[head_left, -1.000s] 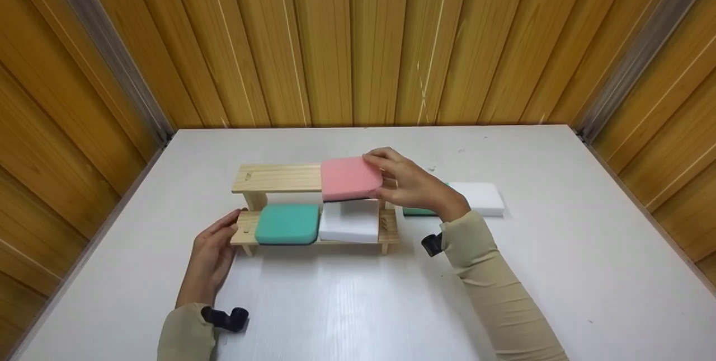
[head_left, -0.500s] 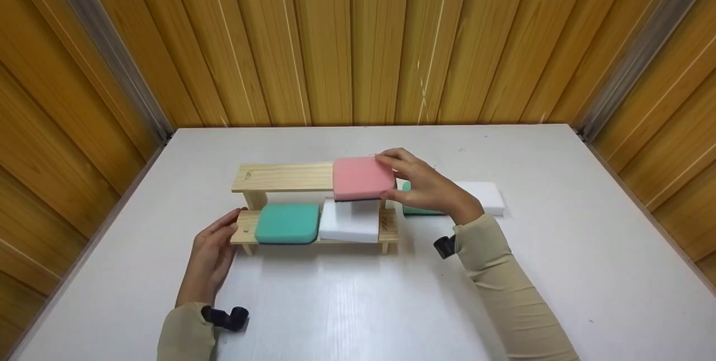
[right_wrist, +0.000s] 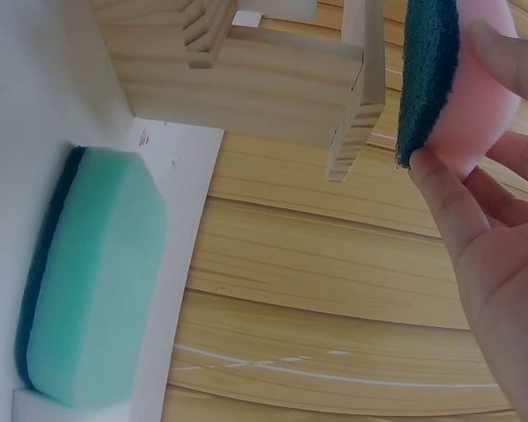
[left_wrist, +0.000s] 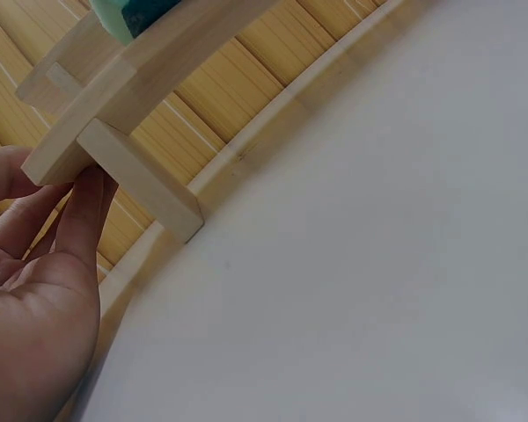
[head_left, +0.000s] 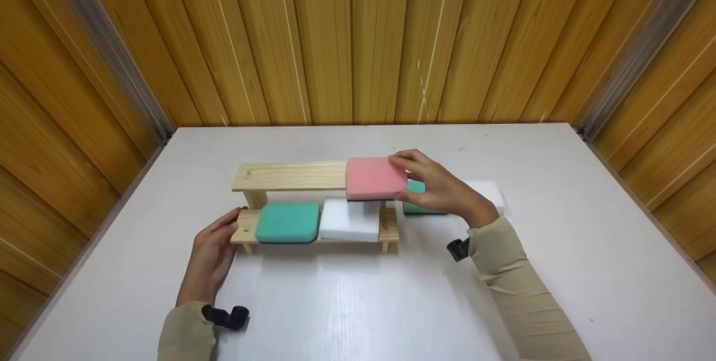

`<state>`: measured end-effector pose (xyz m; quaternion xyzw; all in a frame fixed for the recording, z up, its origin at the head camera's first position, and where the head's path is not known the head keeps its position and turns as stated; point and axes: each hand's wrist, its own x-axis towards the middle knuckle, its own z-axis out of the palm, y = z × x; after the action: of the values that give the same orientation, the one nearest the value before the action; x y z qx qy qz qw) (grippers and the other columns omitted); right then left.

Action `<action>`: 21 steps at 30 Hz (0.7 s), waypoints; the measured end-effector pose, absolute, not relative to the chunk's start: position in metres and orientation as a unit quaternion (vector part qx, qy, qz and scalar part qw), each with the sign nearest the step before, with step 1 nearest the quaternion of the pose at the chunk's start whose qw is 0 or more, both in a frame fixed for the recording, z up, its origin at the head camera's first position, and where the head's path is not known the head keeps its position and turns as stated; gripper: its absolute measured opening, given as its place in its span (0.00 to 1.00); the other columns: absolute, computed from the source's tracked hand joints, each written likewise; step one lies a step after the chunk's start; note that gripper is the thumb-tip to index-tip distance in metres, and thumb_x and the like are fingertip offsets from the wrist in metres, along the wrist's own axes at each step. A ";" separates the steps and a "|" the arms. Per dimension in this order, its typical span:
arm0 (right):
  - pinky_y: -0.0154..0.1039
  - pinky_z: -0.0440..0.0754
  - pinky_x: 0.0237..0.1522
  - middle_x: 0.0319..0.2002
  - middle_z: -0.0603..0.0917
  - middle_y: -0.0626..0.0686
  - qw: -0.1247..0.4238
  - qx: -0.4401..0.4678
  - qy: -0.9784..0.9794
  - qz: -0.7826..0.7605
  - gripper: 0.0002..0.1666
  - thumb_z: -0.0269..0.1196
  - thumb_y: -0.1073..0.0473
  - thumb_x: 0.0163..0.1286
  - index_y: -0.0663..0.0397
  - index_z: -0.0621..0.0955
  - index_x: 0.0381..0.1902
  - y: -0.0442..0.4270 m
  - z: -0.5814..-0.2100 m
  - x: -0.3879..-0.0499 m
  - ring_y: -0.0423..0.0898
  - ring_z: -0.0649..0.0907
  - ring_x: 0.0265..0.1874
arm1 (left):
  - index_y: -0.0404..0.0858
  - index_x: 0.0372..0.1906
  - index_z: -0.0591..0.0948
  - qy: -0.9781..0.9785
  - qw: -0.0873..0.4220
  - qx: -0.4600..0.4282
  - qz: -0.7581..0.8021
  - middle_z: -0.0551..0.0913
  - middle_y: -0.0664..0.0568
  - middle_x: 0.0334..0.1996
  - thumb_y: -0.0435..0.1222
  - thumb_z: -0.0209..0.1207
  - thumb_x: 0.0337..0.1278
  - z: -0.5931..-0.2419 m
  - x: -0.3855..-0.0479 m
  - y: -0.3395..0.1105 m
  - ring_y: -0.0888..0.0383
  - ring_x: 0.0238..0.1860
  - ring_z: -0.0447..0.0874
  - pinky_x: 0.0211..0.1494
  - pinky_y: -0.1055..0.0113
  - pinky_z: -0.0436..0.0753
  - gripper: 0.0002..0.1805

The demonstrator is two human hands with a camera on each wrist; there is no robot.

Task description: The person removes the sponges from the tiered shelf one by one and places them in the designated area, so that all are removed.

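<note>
Mid-frame rack (head_left: 293, 177) bears green sponge (head_left: 287, 221), white block (head_left: 340, 225); right hand (head_left: 444, 190) pinches pink sponge (head_left: 375, 178), unplaced; left hand (head_left: 211, 246) grips rack; centre-right pair (head_left: 415, 186) off-rack.

Wooden rack (head_left: 291, 176): pale cream-tan, fine straight grain. Pink sponge (head_left: 376, 178): even pastel pink; its scouring layer (right_wrist: 429, 79) dark blue-green, mottled. Teal sponge (head_left: 288, 222): solid teal, dark lower edge. White block (head_left: 348, 221) beside it: plain white. Mint sponge (right_wrist: 114, 272): pale green, dark teal base. Far white block (head_left: 493, 193): white. Bench (head_left: 335, 305): white, small dark specks. Wall (head_left: 324, 42): I see honey-brown planks, darker grain streaks, whitish lines. Sleeves (head_left: 531, 294): khaki. Wrist cameras (head_left: 239, 318): black.
</note>
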<state>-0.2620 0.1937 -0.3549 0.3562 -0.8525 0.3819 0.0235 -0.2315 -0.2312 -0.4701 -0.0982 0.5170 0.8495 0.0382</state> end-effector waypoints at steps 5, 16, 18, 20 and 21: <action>0.48 0.80 0.61 0.62 0.70 0.60 0.037 0.358 -0.854 0.376 0.38 0.68 0.66 0.60 0.67 0.68 0.66 0.200 -0.357 -0.260 0.54 0.73 0.62 | 0.31 0.70 0.60 0.506 0.040 -0.106 0.855 0.59 0.46 0.74 0.22 0.45 0.65 -0.469 -0.232 -0.231 0.56 0.73 0.60 0.67 0.73 0.74 0.28; 0.46 0.80 0.61 0.61 0.72 0.59 0.043 0.345 -0.863 0.366 0.37 0.69 0.65 0.59 0.66 0.70 0.66 0.212 -0.362 -0.257 0.52 0.74 0.61 | 0.32 0.70 0.63 0.500 0.041 -0.114 0.858 0.59 0.46 0.73 0.23 0.46 0.64 -0.469 -0.232 -0.231 0.55 0.73 0.59 0.66 0.72 0.75 0.28; 0.47 0.80 0.61 0.61 0.72 0.59 0.044 0.344 -0.863 0.367 0.37 0.69 0.65 0.59 0.66 0.70 0.65 0.214 -0.362 -0.257 0.53 0.74 0.61 | 0.31 0.70 0.61 0.506 0.042 -0.109 0.855 0.58 0.46 0.74 0.23 0.46 0.65 -0.470 -0.232 -0.231 0.55 0.74 0.58 0.67 0.73 0.74 0.29; 0.46 0.79 0.62 0.61 0.71 0.59 0.040 0.340 -0.861 0.375 0.37 0.69 0.66 0.59 0.66 0.70 0.65 0.215 -0.363 -0.256 0.53 0.74 0.61 | 0.30 0.71 0.59 0.509 0.043 -0.106 0.853 0.58 0.45 0.74 0.23 0.45 0.65 -0.470 -0.232 -0.231 0.55 0.74 0.58 0.67 0.73 0.74 0.29; 0.47 0.79 0.62 0.61 0.71 0.59 0.038 0.338 -0.861 0.379 0.36 0.69 0.66 0.59 0.66 0.70 0.65 0.215 -0.363 -0.255 0.53 0.74 0.61 | 0.30 0.71 0.59 0.510 0.043 -0.105 0.853 0.58 0.45 0.74 0.23 0.45 0.65 -0.470 -0.232 -0.232 0.55 0.74 0.58 0.67 0.73 0.74 0.29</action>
<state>-0.2555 0.2152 -0.3626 0.3385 -0.8606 0.3787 0.0380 -0.2319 -0.2315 -0.4698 -0.1048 0.5096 0.8529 0.0426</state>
